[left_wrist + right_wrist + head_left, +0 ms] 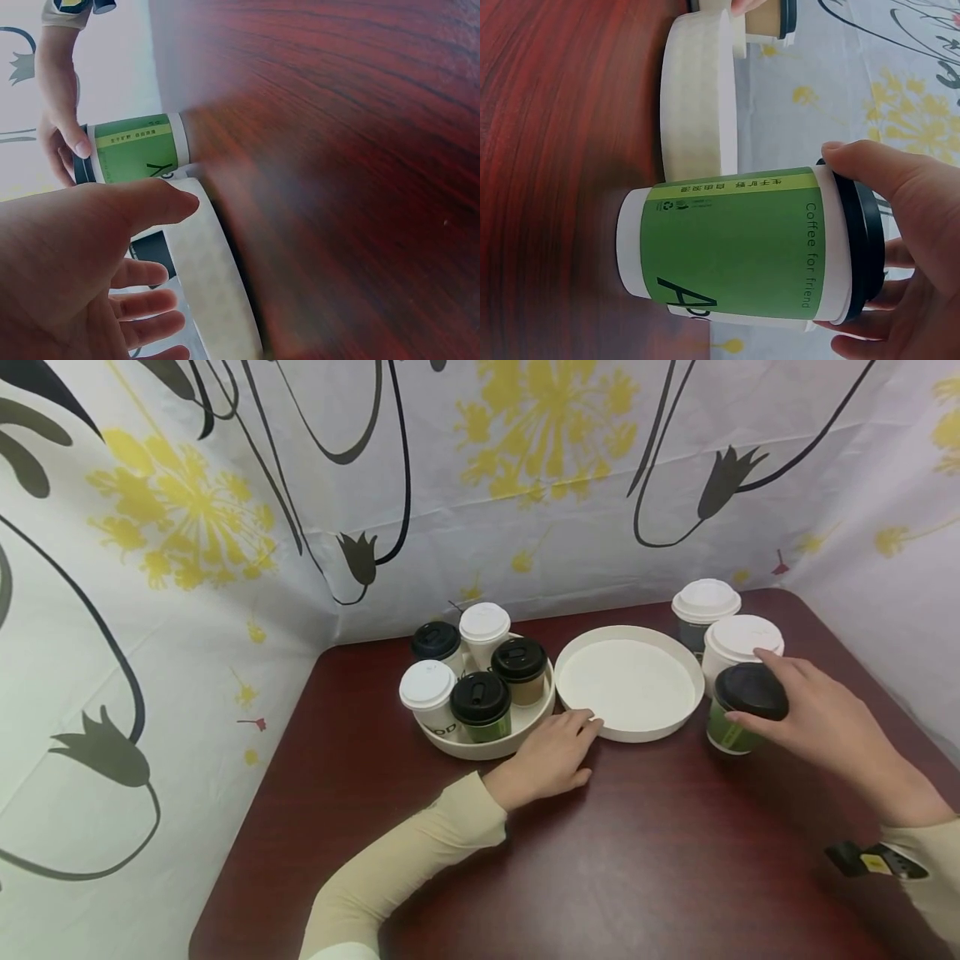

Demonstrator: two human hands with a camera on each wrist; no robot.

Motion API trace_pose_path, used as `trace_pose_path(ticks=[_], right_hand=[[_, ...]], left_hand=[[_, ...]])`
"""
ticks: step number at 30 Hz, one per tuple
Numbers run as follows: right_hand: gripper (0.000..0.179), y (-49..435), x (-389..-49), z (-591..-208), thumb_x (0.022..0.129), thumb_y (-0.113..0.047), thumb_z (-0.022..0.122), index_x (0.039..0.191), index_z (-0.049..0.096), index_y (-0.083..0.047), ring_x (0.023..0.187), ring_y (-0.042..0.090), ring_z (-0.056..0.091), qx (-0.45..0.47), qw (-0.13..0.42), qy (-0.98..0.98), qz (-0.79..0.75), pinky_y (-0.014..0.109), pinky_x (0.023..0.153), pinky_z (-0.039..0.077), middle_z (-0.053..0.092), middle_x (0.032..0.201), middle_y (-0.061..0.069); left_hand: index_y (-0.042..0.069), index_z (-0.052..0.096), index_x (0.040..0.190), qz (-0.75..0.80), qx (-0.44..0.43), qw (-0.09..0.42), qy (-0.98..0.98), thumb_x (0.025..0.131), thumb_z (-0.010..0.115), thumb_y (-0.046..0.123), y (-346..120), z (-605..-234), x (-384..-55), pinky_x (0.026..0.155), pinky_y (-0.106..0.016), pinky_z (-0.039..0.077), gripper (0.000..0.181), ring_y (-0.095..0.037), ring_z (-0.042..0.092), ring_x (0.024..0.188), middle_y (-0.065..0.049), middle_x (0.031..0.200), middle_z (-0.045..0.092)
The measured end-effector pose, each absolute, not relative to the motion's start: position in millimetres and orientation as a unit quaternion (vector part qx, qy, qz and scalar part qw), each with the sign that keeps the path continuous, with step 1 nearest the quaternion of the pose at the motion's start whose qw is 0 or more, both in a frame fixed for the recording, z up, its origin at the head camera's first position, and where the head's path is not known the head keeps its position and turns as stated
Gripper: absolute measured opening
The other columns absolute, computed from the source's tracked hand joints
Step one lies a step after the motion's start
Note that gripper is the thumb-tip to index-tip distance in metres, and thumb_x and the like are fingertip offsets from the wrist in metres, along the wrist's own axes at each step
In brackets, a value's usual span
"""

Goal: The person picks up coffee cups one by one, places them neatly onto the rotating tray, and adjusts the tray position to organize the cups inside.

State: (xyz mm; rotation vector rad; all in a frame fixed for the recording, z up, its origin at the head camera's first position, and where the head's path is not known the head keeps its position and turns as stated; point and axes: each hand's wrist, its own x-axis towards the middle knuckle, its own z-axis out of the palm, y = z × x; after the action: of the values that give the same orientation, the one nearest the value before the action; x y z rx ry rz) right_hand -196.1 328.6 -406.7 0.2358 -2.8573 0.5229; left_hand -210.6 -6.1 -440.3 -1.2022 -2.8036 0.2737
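My right hand (840,727) grips a green paper coffee cup (726,732) by its black lid, thumb on one side and fingers on the other. The cup stands upright at the right of a round cream tray (630,681); its green sleeve and white base show in the right wrist view (735,247). At the near left rim of that tray rests my left hand (547,756), fingers relaxed. In the left wrist view its thumb (161,206) lies against the tray's outer wall (214,277), with the other fingers loosely spread.
Left of the left hand, another round tray (480,752) bears several lidded cups (480,706), some black-lidded, some white-lidded. Behind the green cup stand two white-lidded cups (742,639). A patterned cloth (540,543) rises behind the dark red table (637,860).
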Motion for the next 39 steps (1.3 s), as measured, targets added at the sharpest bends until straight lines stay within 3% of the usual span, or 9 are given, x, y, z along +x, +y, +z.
trace_pose_path(ticks=[18, 27, 39], right_hand=[[0.101, 324, -190, -393, 0.073, -0.044, 0.084, 0.150, 0.035, 0.001, 0.115, 0.050, 0.048, 0.094, 0.146, -0.968, 0.181, 0.067, 0.083, 0.041, 0.048, 0.130, 0.034], [0.099, 312, -187, -375, 0.072, -0.041, 0.085, 0.151, 0.036, -0.005, 0.109, 0.047, 0.052, 0.109, 0.174, -0.959, 0.194, 0.063, 0.079, 0.042, 0.053, 0.127, 0.030], [0.097, 288, -202, -363, 0.075, -0.047, 0.082, 0.153, 0.035, -0.013, 0.123, 0.043, 0.050, 0.140, 0.167, -0.952, 0.213, 0.064, 0.085, 0.042, 0.052, 0.142, 0.024]], left_hand=[[0.011, 0.038, 0.149, 0.092, -0.386, 0.017, -0.918, 0.092, 0.065, 0.047, -5, -441, -206, 0.113, -0.032, 0.040, 0.073, -0.018, 0.045, 0.137, -0.004, 0.144, 0.045], [0.012, 0.039, 0.149, 0.094, -0.389, 0.028, -0.916, 0.091, 0.065, 0.047, -5, -443, -208, 0.112, -0.032, 0.041, 0.073, -0.017, 0.047, 0.135, -0.003, 0.142, 0.046], [0.012, 0.039, 0.148, 0.098, -0.387, 0.027, -0.916, 0.091, 0.066, 0.046, -4, -442, -207, 0.111, -0.030, 0.041, 0.072, -0.017, 0.047, 0.135, -0.003, 0.141, 0.047]])
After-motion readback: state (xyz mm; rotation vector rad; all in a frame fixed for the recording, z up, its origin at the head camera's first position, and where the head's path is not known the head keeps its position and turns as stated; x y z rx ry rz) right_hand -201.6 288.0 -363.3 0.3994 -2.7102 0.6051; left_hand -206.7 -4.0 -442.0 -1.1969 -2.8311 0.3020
